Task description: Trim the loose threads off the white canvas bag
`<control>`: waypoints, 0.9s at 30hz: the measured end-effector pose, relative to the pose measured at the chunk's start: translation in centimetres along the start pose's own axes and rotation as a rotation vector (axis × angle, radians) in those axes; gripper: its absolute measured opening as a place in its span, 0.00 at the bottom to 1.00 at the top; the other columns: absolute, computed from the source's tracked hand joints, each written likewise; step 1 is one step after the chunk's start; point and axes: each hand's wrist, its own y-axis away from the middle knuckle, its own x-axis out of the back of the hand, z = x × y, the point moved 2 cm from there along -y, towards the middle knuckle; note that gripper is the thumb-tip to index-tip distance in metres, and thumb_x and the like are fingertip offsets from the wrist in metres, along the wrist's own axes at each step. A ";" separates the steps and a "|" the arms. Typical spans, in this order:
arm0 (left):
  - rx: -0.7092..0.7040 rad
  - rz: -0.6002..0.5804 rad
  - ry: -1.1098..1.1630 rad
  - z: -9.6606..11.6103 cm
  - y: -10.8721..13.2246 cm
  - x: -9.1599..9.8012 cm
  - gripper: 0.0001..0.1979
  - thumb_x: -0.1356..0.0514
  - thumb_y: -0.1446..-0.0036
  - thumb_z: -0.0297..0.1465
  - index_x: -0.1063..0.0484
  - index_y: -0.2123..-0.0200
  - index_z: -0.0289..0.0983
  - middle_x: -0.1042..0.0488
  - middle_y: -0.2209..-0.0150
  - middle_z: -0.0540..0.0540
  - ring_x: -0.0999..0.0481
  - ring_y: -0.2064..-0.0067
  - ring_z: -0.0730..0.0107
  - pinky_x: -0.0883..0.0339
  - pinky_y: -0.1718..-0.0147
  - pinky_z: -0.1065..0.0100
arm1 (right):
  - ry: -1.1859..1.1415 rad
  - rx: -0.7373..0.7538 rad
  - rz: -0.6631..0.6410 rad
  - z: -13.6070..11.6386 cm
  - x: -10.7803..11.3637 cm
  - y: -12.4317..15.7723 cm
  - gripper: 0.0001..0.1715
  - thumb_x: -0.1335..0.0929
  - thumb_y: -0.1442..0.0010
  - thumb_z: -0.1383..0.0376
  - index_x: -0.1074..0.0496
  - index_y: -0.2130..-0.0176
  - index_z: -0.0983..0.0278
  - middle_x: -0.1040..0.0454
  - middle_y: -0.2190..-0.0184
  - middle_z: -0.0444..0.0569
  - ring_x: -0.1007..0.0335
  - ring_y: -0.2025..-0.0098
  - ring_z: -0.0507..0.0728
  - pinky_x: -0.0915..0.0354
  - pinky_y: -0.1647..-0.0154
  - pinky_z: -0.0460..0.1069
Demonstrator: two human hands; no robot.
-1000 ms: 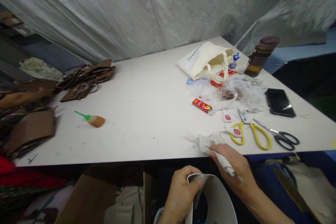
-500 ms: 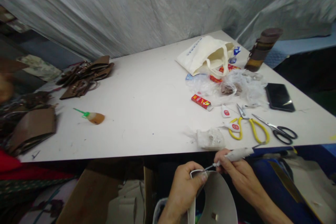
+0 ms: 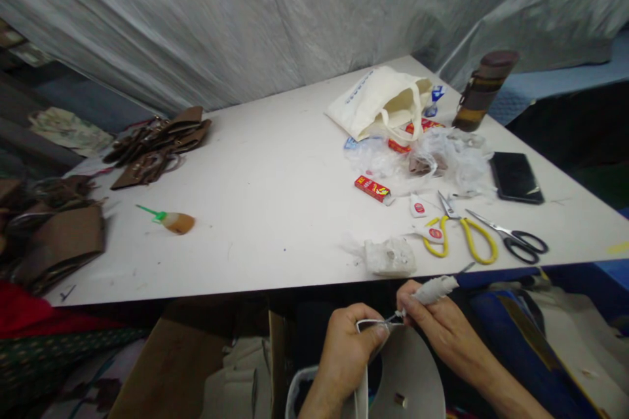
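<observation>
Below the table's point(image 3: 275, 200) near edge, the pale piece point(image 3: 417, 366) hangs in a curve from the left hand point(image 3: 346, 344), whose thumb and fingers pinch its upper rim. The right hand point(image 3: 435, 317) grips a tool point(image 3: 434, 289) with a white wrapped handle, thumb and fingers closed round it, its thin tip at the piece's rim just beside the left thumb; whether it goes through cannot be told. One second ago that hand was at the white lump point(image 3: 390, 257) on the table edge; now the lump lies uncovered, well apart from the fingers, and the tool is at the piece. Since half a second ago, the right hand has drawn slightly closer to the left. A small metal fitting point(image 3: 401, 399), out of sight a second ago, shows on the piece. Under the left wrist is a bin point(image 3: 295, 385) with a light rim, its contents mostly hidden. Left of it, a cardboard box point(image 3: 160, 363) holds pale pieces point(image 3: 230, 387). On the table, the bottle point(image 3: 177, 222) with a green nozzle contains amber liquid, and a tumbler point(image 3: 484, 91) holds dark amber liquid. A white bag point(image 3: 371, 103) lies with its mouth open, near clear plastic point(image 3: 462, 160) around something brown point(image 3: 426, 163).
</observation>
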 end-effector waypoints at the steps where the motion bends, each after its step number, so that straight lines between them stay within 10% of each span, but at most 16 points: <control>1: -0.003 0.008 0.008 0.0 0.0 0.0 0.06 0.34 0.55 0.32 0.22 0.74 0.34 0.31 0.80 0.51 0.37 0.75 0.71 0.47 0.75 0.69 | 0.001 0.014 0.001 0.1 0.0 0.1 0.29 0.40 0.25 0.49 0.29 0.70 0.62 0.29 0.75 0.44 0.30 0.71 0.55 0.35 0.67 0.48; 14: -0.017 0.065 0.006 -0.9 -0.6 0.7 0.04 0.36 0.59 0.30 0.26 0.79 0.35 0.33 0.82 0.52 0.39 0.76 0.71 0.48 0.75 0.68 | -0.120 -0.064 0.247 2.7 -3.3 3.7 0.24 0.38 0.26 0.50 0.24 0.67 0.60 0.26 0.71 0.46 0.28 0.67 0.57 0.31 0.64 0.48; 27: -0.090 0.128 -0.060 0.3 -0.6 2.9 0.08 0.36 0.50 0.32 0.20 0.70 0.34 0.25 0.75 0.48 0.31 0.70 0.65 0.38 0.67 0.66 | 0.170 0.271 0.427 0.8 0.3 -1.1 0.11 0.34 0.26 0.59 0.25 0.58 0.59 0.21 0.63 0.49 0.23 0.60 0.58 0.27 0.55 0.51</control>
